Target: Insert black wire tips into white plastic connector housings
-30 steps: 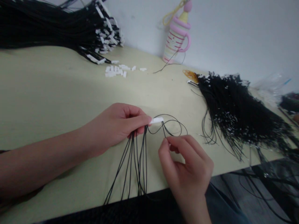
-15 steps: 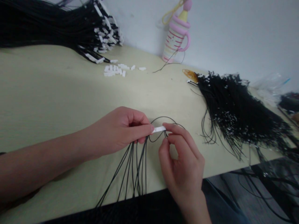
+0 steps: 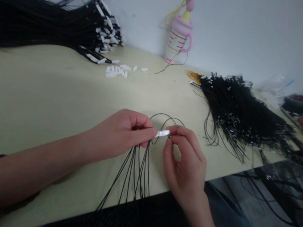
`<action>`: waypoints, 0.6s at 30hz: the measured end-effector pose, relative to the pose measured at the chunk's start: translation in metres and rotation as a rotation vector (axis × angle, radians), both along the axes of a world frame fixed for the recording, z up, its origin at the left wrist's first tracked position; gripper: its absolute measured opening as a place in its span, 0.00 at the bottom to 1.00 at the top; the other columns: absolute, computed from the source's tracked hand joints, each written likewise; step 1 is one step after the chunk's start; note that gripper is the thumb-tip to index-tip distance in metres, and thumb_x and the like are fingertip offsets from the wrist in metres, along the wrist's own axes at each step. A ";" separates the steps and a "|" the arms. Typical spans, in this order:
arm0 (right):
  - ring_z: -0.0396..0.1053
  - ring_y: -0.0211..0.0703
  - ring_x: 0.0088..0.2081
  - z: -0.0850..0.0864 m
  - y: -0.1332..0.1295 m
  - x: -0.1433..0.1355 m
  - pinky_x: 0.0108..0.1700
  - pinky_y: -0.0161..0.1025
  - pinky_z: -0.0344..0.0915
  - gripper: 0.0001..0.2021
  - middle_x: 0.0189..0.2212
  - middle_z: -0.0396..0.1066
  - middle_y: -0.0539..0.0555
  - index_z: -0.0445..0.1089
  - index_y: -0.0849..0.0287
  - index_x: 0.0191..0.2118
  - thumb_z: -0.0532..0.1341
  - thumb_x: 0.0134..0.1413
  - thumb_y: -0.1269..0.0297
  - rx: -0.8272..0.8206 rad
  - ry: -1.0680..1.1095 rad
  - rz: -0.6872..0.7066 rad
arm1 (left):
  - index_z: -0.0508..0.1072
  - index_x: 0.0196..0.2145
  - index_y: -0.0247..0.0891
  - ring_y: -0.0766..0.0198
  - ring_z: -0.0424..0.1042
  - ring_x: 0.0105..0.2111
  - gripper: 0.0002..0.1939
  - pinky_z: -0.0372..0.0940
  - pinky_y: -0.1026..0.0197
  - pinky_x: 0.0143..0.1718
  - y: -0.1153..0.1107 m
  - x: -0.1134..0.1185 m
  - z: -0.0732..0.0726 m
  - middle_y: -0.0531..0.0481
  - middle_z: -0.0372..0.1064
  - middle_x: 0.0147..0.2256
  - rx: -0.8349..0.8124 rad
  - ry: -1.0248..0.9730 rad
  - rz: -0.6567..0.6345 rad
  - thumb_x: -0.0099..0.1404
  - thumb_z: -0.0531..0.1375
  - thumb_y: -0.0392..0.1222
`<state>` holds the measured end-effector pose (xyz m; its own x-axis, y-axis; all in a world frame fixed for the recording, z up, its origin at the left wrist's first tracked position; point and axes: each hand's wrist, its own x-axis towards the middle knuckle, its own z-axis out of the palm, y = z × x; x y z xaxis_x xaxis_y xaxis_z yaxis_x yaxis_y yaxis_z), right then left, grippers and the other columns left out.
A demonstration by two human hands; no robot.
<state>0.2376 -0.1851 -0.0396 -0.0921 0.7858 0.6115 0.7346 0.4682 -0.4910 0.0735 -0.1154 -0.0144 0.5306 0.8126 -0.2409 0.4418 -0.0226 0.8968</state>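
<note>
Count: two hands, one white connector [image 3: 162, 133] between them, two dark wire bundles [image 3: 239, 104], one pink-handled cup [image 3: 175, 42]; loose white pieces [image 3: 112, 75] too small to count exactly. Left hand [image 3: 129, 129] pinches the connector's left end, several black wires [image 3: 148, 170] hanging below. Right hand [image 3: 187, 157] pinches wire just under its right end, one fingertip against that end. Versus 1.0 s ago: connector lower; that hand then apart from it.

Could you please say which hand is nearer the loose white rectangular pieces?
Left: the left hand is in front of the pieces; the right hand is farther, to their right.
</note>
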 end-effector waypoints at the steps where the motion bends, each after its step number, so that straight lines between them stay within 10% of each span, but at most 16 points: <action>1: 0.66 0.37 0.46 0.001 0.000 0.000 0.52 0.31 0.62 0.06 0.40 0.68 0.60 0.67 0.67 0.33 0.55 0.55 0.81 -0.001 0.002 -0.002 | 0.70 0.20 0.38 0.72 0.55 0.17 0.16 0.49 0.68 0.18 0.000 0.000 0.000 0.57 0.60 0.16 -0.001 0.000 0.000 0.61 0.58 0.48; 18: 0.66 0.38 0.46 0.004 0.000 -0.001 0.52 0.34 0.63 0.06 0.40 0.68 0.60 0.68 0.67 0.35 0.56 0.55 0.81 -0.009 0.024 -0.018 | 0.70 0.19 0.38 0.73 0.53 0.16 0.14 0.47 0.69 0.17 -0.001 -0.001 -0.003 0.58 0.60 0.15 0.009 -0.076 0.048 0.60 0.59 0.45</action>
<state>0.2368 -0.1851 -0.0356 -0.0636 0.7927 0.6063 0.7307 0.4507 -0.5127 0.0724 -0.1168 -0.0176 0.5075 0.8395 -0.1941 0.3737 -0.0114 0.9275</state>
